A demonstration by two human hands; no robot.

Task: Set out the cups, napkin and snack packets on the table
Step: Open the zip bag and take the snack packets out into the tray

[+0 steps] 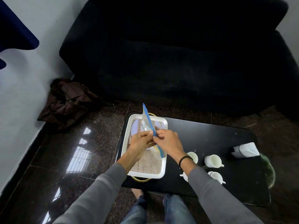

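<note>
From the head view, both hands meet over a white tray (163, 172) at the left end of a black tabletop (210, 139). The left hand (140, 141) and right hand (168, 141) each pinch a clear zip bag (145, 125) at its blue seal strip, so the grip is clamped on the bag from both sides, fingertips almost touching at the strip. Above the grip the bag rises tilted, its top corner reaching past the tray's far rim. Below the grip its lower end hangs over the tray; what it holds is too pale and blurred to make out.

Under the grip, a woven mat (145, 165) lines the tray, and a white plate (135, 128) shows partly behind the bag and hands. A gold handle (140, 179) pokes out at the tray's near edge.

To the right of the grip stand white cups: one cup (193, 156) half hidden by the right wrist, a second cup (212, 160) and a third cup (216, 176) in clear view, and a fourth piece mostly covered by the grey sleeve (210, 191). Farther right, a folded napkin (246, 150) rests near the tabletop's far right corner.
</note>
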